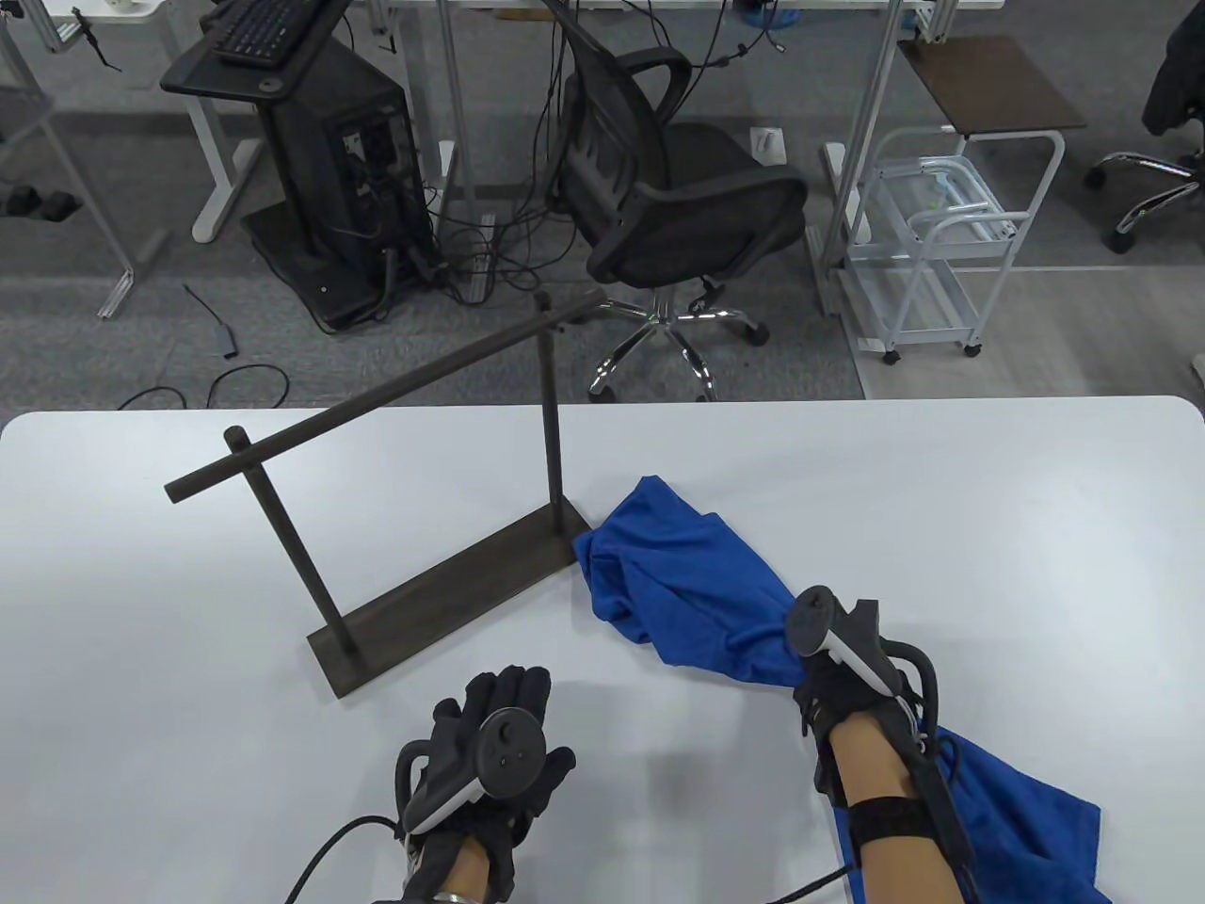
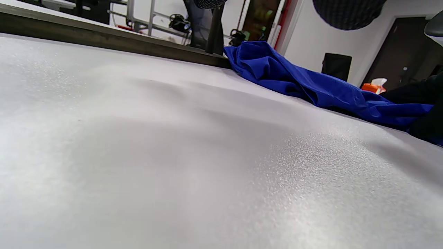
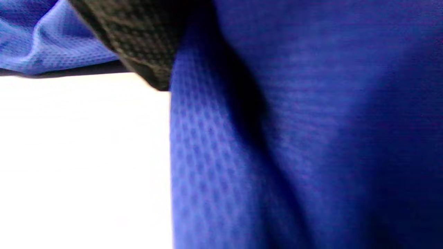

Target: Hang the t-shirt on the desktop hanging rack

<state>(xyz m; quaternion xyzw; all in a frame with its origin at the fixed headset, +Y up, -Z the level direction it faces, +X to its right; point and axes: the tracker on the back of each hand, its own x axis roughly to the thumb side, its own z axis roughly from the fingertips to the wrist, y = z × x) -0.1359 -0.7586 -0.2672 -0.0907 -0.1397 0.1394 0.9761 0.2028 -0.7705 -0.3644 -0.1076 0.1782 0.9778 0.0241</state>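
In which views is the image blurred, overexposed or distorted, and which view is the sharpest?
Table view: sharpest, evenly lit, though the table edge bows from lens distortion. Left wrist view: the near table surface is soft, with grainy glare; the blue t-shirt is clearer. Right wrist view: the fabric is too close and blurred, and the table beside it is blown out to plain white.

We see a white table [image 1: 847,490] with rounded far corners. A dark wooden hanging rack [image 1: 442,584] stands on it by its flat base. A crumpled blue t-shirt [image 1: 678,584] lies on the tabletop, one end touching the rack's right base end. The left hand [image 1: 499,744] rests flat near the rack's base.
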